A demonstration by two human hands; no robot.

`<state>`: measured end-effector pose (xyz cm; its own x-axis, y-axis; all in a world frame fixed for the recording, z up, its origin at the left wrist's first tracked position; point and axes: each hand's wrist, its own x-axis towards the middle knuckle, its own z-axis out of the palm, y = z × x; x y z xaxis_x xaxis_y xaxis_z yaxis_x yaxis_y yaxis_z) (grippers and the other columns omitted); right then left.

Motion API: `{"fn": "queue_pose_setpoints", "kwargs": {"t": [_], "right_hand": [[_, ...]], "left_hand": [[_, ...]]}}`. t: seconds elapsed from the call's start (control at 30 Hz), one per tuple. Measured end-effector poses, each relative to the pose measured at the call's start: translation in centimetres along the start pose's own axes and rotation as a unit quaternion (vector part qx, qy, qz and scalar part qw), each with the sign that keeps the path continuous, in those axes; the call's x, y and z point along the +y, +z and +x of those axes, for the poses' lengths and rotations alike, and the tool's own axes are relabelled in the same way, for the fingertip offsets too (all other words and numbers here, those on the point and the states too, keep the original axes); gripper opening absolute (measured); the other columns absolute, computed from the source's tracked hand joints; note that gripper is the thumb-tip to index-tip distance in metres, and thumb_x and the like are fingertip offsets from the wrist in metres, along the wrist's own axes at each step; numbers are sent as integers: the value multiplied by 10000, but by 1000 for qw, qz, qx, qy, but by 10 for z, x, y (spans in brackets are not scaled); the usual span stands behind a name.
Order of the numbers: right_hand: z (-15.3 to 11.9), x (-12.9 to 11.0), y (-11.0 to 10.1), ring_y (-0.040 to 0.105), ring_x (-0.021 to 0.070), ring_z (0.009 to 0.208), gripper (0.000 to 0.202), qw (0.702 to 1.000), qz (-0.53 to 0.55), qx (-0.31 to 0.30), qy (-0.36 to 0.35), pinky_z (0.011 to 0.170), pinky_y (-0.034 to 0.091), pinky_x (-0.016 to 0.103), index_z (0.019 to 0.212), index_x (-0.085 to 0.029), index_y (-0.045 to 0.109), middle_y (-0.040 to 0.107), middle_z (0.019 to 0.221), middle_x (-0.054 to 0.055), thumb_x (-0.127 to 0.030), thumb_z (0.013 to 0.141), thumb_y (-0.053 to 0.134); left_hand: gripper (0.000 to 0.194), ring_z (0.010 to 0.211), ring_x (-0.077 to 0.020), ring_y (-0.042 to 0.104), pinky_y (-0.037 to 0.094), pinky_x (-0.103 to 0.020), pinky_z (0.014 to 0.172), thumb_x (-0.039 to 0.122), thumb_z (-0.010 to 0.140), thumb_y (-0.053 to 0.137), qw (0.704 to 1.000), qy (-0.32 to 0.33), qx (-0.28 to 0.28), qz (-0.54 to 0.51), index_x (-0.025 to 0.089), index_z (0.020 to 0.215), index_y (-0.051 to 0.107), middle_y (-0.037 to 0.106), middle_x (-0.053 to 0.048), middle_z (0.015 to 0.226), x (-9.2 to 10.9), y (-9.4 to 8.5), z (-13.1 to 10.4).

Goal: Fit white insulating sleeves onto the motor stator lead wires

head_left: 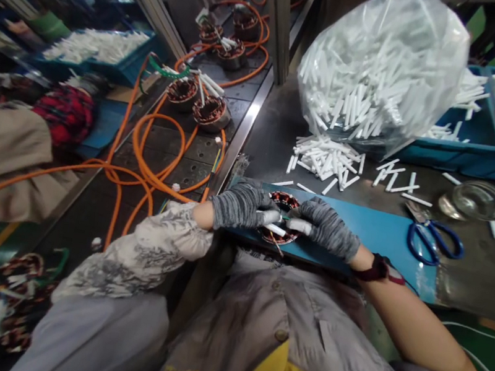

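Note:
A ring-shaped motor stator with copper windings lies on the blue mat, between my two hands. My left hand, in a grey knitted glove with pale fingertips, is closed at the stator's left side; its fingers hide what they pinch. From the right, my right hand, gloved alike, pinches a thin green wire above the ring. A white sleeve tube lies slanted across the stator's near part, just below my left thumb. Thin loose leads stick out at the near edge.
A clear bag of white tubes stands behind a loose tube pile. Blue-handled scissors and a glass dish lie right. Blue bins stand back right. Leftward, orange cables loop past more stators.

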<state>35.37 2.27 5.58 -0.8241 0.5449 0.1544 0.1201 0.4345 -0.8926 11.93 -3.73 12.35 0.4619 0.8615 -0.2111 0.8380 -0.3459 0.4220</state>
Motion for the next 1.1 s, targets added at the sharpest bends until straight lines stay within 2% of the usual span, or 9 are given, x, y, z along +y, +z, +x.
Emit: {"fn": "queue_pose_setpoints", "kwargs": {"t": [0.1,0.3,0.4,0.5,0.63,0.73,0.8,0.93,1.1], "right_hand": [[-1,0,-1,648,193,817,413,1000,-5,-1,-9,795,497,346,994,-217,775,766,918,47,-578,997,574],[-12,2,8,675,235,922,324,994,-89,70,-2,926,511,421,1096,-246,779,774,1003,63,-509,995,619],[-22,5,7,683,248,1083,365,991,-34,128,-9,986,539,441,1269,-261,684,734,1219,79,-472,971,670],[-31,8,5,699,239,1071,332,989,1,147,9,984,564,445,1252,-254,665,740,1195,73,-442,978,664],[-50,7,3,718,225,1036,246,980,-21,195,41,980,579,427,1193,-263,692,765,1136,43,-389,984,660],[-66,1,2,727,217,1031,212,969,-47,239,44,972,588,397,1168,-274,720,774,1114,30,-343,972,680],[-70,-3,4,733,215,1038,215,968,-51,241,38,975,593,382,1178,-284,736,779,1127,25,-326,976,674],[-64,-5,17,713,213,1167,316,981,-8,192,23,1061,564,384,1324,-302,698,754,1281,21,-332,1030,585],[-48,-3,23,679,220,1245,358,993,60,98,40,1134,512,420,1372,-311,675,722,1355,18,-406,1057,533]], "left_hand": [[394,735,-152,637,447,-267,741,413,1011,498,998,5,-45,-51,180,992,814,749,-38,821,2,-6,5],[470,885,-295,664,459,-389,795,536,985,548,969,-104,-103,197,161,1021,830,754,-132,881,42,-11,26],[448,1022,-344,651,462,-470,897,487,1008,533,964,-116,-105,217,141,1065,812,753,-161,1009,59,-8,32],[382,1149,-360,612,435,-522,996,461,1002,572,973,-98,-74,195,172,1111,797,727,-153,1159,66,-1,35],[409,1307,-375,535,387,-534,1098,508,877,754,987,-45,15,151,230,1177,771,612,-134,1419,47,8,36],[655,1260,-292,608,449,-416,1083,509,814,819,998,30,18,59,229,1382,652,638,-114,1407,19,8,40],[640,1191,-249,667,492,-355,1036,477,860,784,999,27,14,27,218,1421,616,705,-91,1321,4,7,45],[560,1116,-257,707,499,-402,1062,467,906,750,994,-58,75,43,197,1386,650,769,-82,1175,-2,6,50],[313,1267,-280,625,444,-475,1147,406,965,683,987,73,138,42,221,1201,771,695,-114,1323,5,9,21]]}}
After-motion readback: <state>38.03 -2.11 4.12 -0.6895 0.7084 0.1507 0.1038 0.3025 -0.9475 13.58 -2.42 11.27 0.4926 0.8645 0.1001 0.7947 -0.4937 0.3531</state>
